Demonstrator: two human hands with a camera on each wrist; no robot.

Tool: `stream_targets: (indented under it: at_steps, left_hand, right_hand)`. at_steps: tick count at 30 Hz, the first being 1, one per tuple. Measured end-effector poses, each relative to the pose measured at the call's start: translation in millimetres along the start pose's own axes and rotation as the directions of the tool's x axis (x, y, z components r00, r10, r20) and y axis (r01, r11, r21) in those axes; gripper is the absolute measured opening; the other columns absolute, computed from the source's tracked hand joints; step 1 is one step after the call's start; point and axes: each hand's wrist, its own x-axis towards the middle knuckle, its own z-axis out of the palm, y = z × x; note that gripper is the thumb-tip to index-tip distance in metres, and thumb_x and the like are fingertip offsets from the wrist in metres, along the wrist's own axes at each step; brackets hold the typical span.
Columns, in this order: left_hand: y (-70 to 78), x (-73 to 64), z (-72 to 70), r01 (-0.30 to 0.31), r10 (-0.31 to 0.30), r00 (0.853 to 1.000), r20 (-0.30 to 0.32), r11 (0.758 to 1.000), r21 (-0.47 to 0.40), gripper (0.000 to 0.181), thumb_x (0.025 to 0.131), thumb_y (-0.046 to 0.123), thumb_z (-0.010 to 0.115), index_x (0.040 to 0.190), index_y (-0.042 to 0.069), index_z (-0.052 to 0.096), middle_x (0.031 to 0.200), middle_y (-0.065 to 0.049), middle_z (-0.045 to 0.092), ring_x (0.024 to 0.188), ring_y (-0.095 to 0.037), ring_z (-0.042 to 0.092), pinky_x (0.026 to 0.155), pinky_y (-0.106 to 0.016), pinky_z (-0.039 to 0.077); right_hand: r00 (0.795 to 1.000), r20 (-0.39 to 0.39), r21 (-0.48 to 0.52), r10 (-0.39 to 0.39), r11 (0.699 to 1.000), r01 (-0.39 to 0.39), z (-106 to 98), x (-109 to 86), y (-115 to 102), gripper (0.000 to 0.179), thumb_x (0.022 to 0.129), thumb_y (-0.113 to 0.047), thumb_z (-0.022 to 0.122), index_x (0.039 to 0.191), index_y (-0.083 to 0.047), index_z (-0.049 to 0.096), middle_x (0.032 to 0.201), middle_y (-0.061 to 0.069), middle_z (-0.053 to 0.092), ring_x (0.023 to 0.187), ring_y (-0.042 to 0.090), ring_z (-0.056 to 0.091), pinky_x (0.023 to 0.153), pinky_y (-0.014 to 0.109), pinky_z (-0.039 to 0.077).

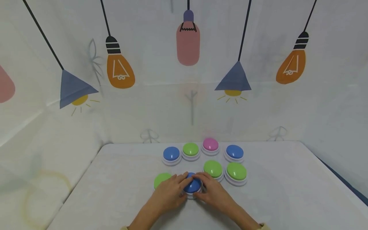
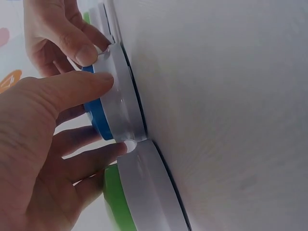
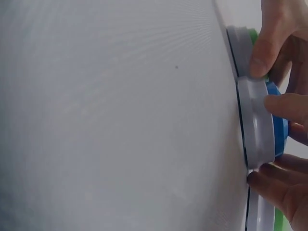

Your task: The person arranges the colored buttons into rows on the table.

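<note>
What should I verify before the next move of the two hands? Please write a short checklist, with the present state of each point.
1. Left hand on the front blue button: ok, it grips the left side.
2. Right hand on it: ok, it grips the right side.
3. Base flat on the table: ok, as far as the wrist views show.
4. Left green button untouched: cannot tell, the left hand partly covers it.
5. Pink button clear of both hands: ok.
6. Underside clean: cannot tell, hidden.
</note>
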Motion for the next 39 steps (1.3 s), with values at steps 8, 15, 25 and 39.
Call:
stream_targets:
  at_steps: [8,15,25,39]
  left_hand:
    - [1.2,1.0,-0.4,-0.001,0.001,1.000,0.026,1.000,0.017,0.060,0.077,0.034,0.071,0.130,0.015,0.052,0.131,-0.007,0.054,0.117,-0.020,0.053,0.098,-0.038,0.043]
    - [1.6,1.3,2.1,-0.025,0.024,0.999,0.023,1.000,0.011,0.059,0.078,0.037,0.071,0.130,0.015,0.053,0.131,-0.007,0.053,0.119,-0.017,0.051,0.099,-0.038,0.042]
    - [0.8,4.5,0.8,0.014,-0.016,0.999,-0.051,0.999,-0.041,0.060,0.076,0.041,0.071,0.128,0.018,0.054,0.133,-0.007,0.051,0.114,-0.029,0.055,0.094,-0.043,0.045]
    - [3.5,24.7,-6.4,0.043,-0.047,0.998,-0.041,0.994,-0.097,0.062,0.079,0.048,0.066,0.133,0.024,0.049,0.139,-0.004,0.046,0.118,-0.028,0.052,0.093,-0.043,0.046]
  right_hand:
    - [0.999,0.015,-0.026,0.037,0.999,-0.036,-2,-3.3,-3,0.057,0.075,-0.026,0.075,0.127,-0.014,0.053,0.131,0.013,0.050,0.114,0.028,0.054,0.093,0.042,0.045]
    - [0.999,-0.035,-0.027,0.034,0.999,-0.035,-5,-8.3,-1,0.057,0.074,-0.024,0.076,0.125,-0.014,0.054,0.130,0.010,0.051,0.117,0.028,0.052,0.094,0.043,0.044]
    - [0.992,-0.116,0.069,0.054,0.997,-0.047,-16,-9.3,6,0.058,0.074,-0.021,0.077,0.127,-0.020,0.052,0.128,0.000,0.052,0.115,0.018,0.052,0.090,0.034,0.048]
    - [0.974,-0.221,-0.038,0.046,0.998,-0.056,-38,-0.4,15,0.058,0.073,-0.023,0.078,0.125,-0.018,0.056,0.137,0.003,0.046,0.122,0.025,0.048,0.092,0.042,0.046]
